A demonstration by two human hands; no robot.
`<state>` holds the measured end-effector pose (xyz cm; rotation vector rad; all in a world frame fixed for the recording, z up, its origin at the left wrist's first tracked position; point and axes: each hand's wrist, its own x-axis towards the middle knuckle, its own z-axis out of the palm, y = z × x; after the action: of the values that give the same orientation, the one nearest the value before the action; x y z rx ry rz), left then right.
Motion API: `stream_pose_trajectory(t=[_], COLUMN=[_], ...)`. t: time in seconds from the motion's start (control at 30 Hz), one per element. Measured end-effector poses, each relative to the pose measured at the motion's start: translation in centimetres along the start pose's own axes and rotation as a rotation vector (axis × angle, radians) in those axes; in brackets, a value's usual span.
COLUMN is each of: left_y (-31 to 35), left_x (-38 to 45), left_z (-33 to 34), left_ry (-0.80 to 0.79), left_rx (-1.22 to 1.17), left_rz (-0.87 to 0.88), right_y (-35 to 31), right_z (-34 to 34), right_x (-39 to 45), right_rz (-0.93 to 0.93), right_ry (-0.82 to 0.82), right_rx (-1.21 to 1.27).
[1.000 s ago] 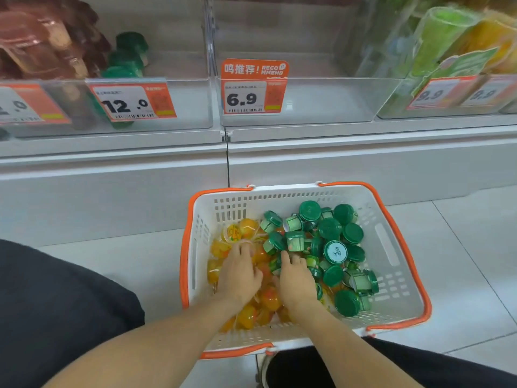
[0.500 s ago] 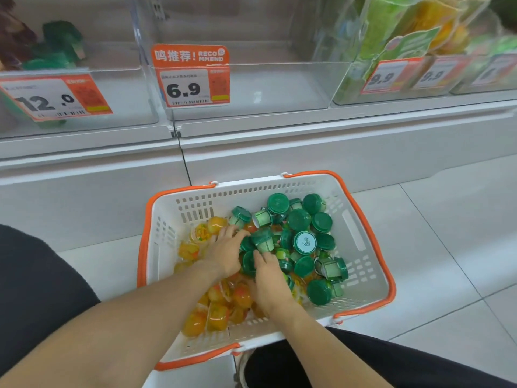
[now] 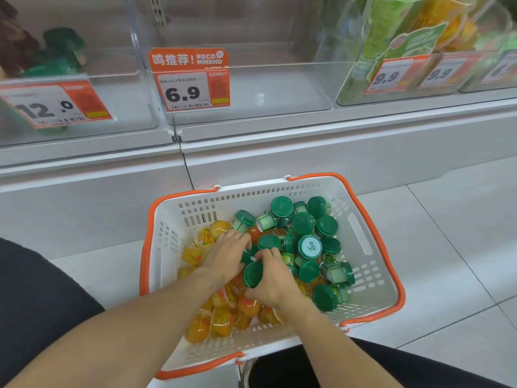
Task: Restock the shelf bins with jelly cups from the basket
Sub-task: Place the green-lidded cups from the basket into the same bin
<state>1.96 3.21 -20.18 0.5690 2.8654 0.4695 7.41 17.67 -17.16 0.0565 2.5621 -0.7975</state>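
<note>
Left price tag (image 3: pixel 53 103) blurred, edge-cropped

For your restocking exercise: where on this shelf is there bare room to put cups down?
The clear bin behind the 6.9 tag looks bare, bordered by the 12.0 bin and the 9.9 bin. The basket is crowded around both hands.

The basket (image 3: pixel 361 233) is matt white perforated plastic with orange rims. Green-lidded cups (image 3: pixel 309 247) look smooth, glossy plastic. Shelf bins (image 3: pixel 251 88) are clear, shiny plastic; floor tiles (image 3: pixel 447 247) faintly glossy.
</note>
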Motion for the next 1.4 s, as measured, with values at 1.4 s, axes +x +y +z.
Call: stream_pose_trajectory(t=[1.4], left_y=[-11.6], left_x=[-11.6], left_z=[-35.9], left_ry=[0.666], left_rx=[-0.99], left_rz=[-0.254], right_y=[-41.7], right_z=[-18.0], right_x=[12.0], right_rz=[-0.057], right_ry=[-0.367], right_rx=[-0.231])
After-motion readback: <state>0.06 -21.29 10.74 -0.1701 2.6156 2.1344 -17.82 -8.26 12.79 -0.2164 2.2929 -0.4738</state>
